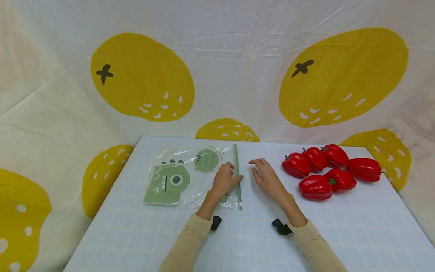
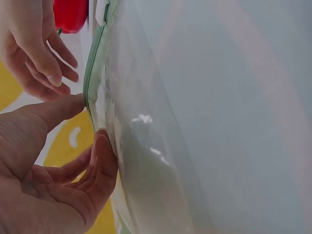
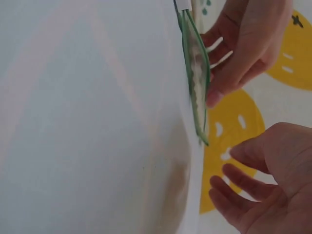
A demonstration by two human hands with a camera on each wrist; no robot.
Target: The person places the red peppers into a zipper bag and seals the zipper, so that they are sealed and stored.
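A clear zip bag (image 1: pixel 190 206) with a green zip strip (image 1: pixel 235 158) lies flat, printed with a green dinosaur (image 1: pixel 170 183) and a speech bubble (image 1: pixel 207 160). At its right-hand mouth, my left hand (image 1: pixel 224 179) holds the upper layer, thumb at the strip and bent fingers on the film. In the right wrist view the mouth (image 3: pixel 197 73) gapes between two green lips. My right hand (image 1: pixel 268 179) hovers just right of the bag, fingers loosely bent, holding nothing. The left wrist view shows its fingers (image 2: pixel 41 58) apart from the strip.
Several red bell peppers (image 1: pixel 316 187) lie grouped at the right of the table (image 1: pixel 136 241). A white slider (image 1: pixel 240 204) sits at the strip's near end. Behind the table hangs a cloth (image 1: pixel 234 75) with yellow fruit shapes.
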